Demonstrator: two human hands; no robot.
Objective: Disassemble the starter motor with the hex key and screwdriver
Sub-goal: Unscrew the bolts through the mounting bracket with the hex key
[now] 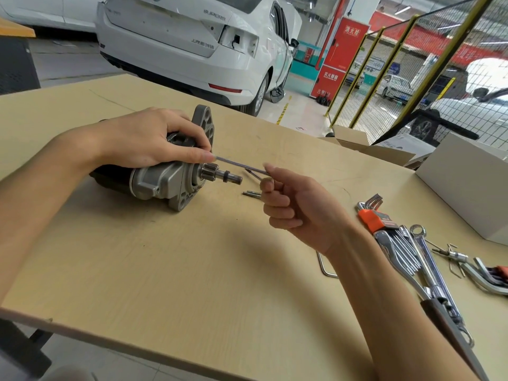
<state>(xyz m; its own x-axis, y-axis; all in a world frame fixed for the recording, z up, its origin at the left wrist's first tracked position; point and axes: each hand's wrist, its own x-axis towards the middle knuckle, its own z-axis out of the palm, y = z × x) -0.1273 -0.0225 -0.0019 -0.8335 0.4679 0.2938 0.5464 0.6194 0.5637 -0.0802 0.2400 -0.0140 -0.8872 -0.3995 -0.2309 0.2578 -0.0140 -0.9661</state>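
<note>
head view: orange holder (376, 219) holds hex keys (374, 200) on table (192, 270).

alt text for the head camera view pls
A person's left hand steadies a starter motor on a wooden table while the right hand pinches a hex key angled toward it. Wrenches and a hex key set lie at right.
</note>
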